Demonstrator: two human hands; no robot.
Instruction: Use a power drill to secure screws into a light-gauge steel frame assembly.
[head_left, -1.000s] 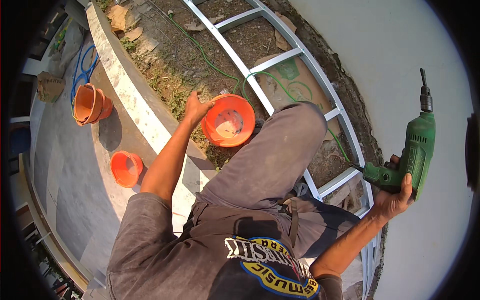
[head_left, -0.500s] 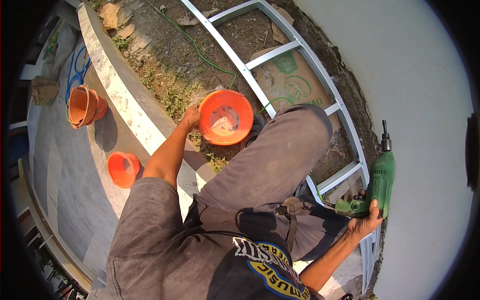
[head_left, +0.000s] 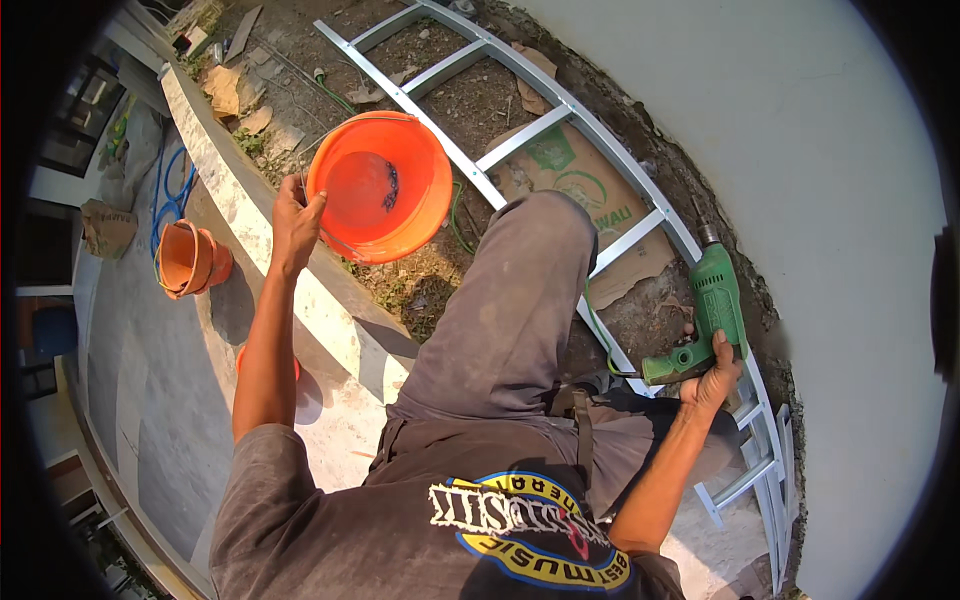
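My left hand (head_left: 297, 225) grips the rim of an orange bucket (head_left: 425, 200) and holds it raised and tilted toward me. A small cluster of dark pieces (head_left: 391, 186), too small to name for sure, lies in its bottom. In my right hand (head_left: 714, 378) is a green power drill (head_left: 717, 295), held by the rear of its body, with the chuck pointing away from me. Beneath the drill runs a silver metal frame (head_left: 540, 122) shaped like a ladder, lying on the ground. Part of my right fingers is hidden behind the drill.
A pale wall (head_left: 840, 200) rises along the right. To the left runs a concrete curb (head_left: 240, 185), with stacked orange buckets (head_left: 190, 260) beyond it. Flattened cardboard (head_left: 590, 185) lies under the frame. A green cord (head_left: 598, 325) trails from the drill past my knee.
The orange bucket has come up off the ground, moving left and closer, and the dark pieces in it now show clearly. The drill has shifted left and its chuck tilts more to the left.
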